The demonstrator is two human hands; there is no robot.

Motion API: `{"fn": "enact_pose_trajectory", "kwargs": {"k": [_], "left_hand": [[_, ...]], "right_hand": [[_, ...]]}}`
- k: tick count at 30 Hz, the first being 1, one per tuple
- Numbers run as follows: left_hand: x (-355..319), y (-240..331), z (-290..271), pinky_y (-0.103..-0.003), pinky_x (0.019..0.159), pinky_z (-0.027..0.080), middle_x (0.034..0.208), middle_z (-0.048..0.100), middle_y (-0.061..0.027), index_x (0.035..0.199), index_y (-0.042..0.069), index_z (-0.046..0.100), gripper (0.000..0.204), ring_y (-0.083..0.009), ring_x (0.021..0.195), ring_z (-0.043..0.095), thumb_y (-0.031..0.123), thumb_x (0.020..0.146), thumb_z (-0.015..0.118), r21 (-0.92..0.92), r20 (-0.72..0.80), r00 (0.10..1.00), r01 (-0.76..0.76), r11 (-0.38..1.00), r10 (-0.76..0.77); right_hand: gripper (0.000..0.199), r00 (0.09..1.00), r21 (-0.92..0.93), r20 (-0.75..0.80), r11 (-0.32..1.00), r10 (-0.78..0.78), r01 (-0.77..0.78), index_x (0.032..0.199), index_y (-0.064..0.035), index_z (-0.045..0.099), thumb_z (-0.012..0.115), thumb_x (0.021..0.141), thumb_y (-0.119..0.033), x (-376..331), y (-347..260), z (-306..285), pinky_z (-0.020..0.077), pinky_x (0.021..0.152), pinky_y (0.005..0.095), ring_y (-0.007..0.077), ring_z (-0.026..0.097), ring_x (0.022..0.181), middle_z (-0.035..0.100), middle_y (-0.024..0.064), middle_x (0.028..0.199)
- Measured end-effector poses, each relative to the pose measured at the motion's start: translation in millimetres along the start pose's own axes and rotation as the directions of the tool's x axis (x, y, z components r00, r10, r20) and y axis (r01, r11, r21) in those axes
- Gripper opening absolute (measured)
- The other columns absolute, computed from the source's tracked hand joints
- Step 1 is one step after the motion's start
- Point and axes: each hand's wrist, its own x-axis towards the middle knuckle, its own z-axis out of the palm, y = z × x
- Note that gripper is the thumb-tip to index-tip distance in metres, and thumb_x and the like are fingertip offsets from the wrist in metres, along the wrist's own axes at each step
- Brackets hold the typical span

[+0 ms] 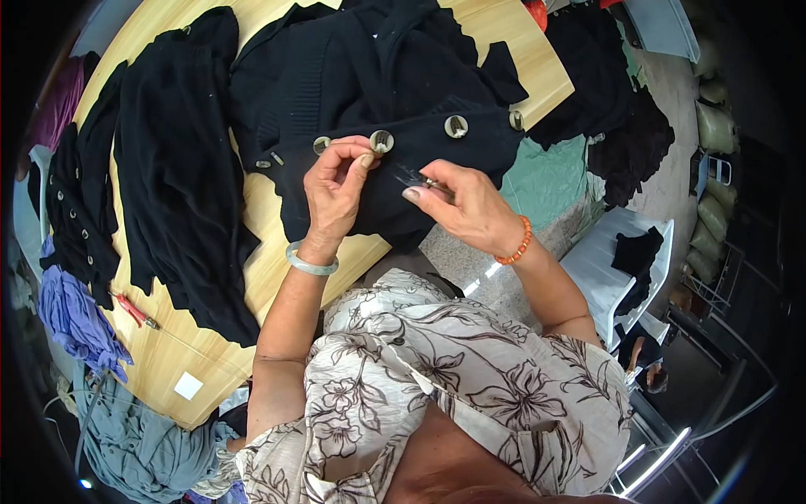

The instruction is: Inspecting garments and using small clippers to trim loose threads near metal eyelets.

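Observation:
A black knitted garment (361,84) lies spread over the wooden table in front of me, its buttoned edge towards me. My left hand (334,189) pinches a round marbled button (381,141) on that edge between thumb and fingertips. Just to the right, my right hand (470,206) is closed around what look like small thread snips (431,182). Their thin, blurred blades point at the garment below the button, and the fingers hide most of the handles. More large buttons, one (456,127) to the right, sit along the same edge.
Another black garment (172,160) covers the left of the table (159,370). A red-handled tool (133,311) and a white square (187,385) lie near its front. Purple cloth (75,315) hangs at the left edge. A white chair (588,273) and another person (645,353) are at right.

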Motion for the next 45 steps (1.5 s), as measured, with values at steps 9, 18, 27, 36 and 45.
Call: {"fn": "enact_pose_trajectory", "kwargs": {"k": [9,18,27,36,45], "left_hand": [[-1,0,-5,-0.028,0.090,0.051,0.111,0.062,-0.0083,0.101,-0.002,0.064,0.007,-0.0126,0.095,0.061,-0.001,0.094,0.062,-0.064,0.052,0.999,0.019,0.998,-0.016],[-6,-7,-11,-0.024,0.088,0.048,0.113,0.061,-0.0067,0.100,-0.002,0.063,0.007,-0.0099,0.097,0.058,-0.001,0.093,0.063,-0.023,0.073,0.997,0.031,0.999,-0.029],[-5,-10,-10,-0.023,0.083,0.050,0.107,0.062,-0.0050,0.099,-0.002,0.062,0.005,-0.0093,0.090,0.060,-0.001,0.094,0.062,0.042,0.029,0.998,0.055,0.998,-0.056],[-21,34,10,-0.030,0.054,0.046,0.077,0.058,-0.0093,0.077,0.001,0.058,0.020,-0.0221,0.064,0.058,-0.001,0.077,0.078,0.672,0.179,0.947,-0.316,0.670,0.268],[26,27,58,-0.037,0.074,0.046,0.096,0.060,-0.0107,0.107,0.003,0.065,0.033,-0.0276,0.086,0.059,0.001,0.076,0.075,0.757,0.288,0.874,-0.458,0.466,0.391]], "right_hand": [[0.027,0.988,0.174,0.152,0.982,0.040,-0.067,0.084,0.0006,0.059,0.063,0.097,-0.023,40,31,17,0.0314,0.053,0.0234,0.0018,0.037,0.064,0.043,-0.0087,0.068],[0.023,0.982,0.147,0.188,0.989,-0.018,-0.010,0.089,0.0003,0.057,0.062,0.097,-0.021,47,24,20,0.0344,0.056,0.0237,0.0025,0.037,0.068,0.044,-0.0071,0.072],[0.019,0.973,-0.165,-0.029,0.961,-0.228,0.221,0.096,-0.0023,0.053,0.059,0.096,-0.021,41,19,32,0.0451,0.056,0.0439,0.0386,0.061,0.063,0.059,0.0191,0.069],[0.023,0.960,0.020,-0.085,0.963,-0.265,0.268,0.095,-0.0013,0.054,0.068,0.090,-0.019,13,19,4,0.0410,0.050,0.0335,0.0214,0.054,0.051,0.053,0.0094,0.060],[0.019,0.959,0.104,-0.247,0.981,-0.136,0.166,0.091,-0.0029,0.055,0.066,0.094,-0.018,-18,34,-24,0.0312,0.051,0.0250,0.0049,0.035,0.058,0.041,-0.0036,0.064]]}}
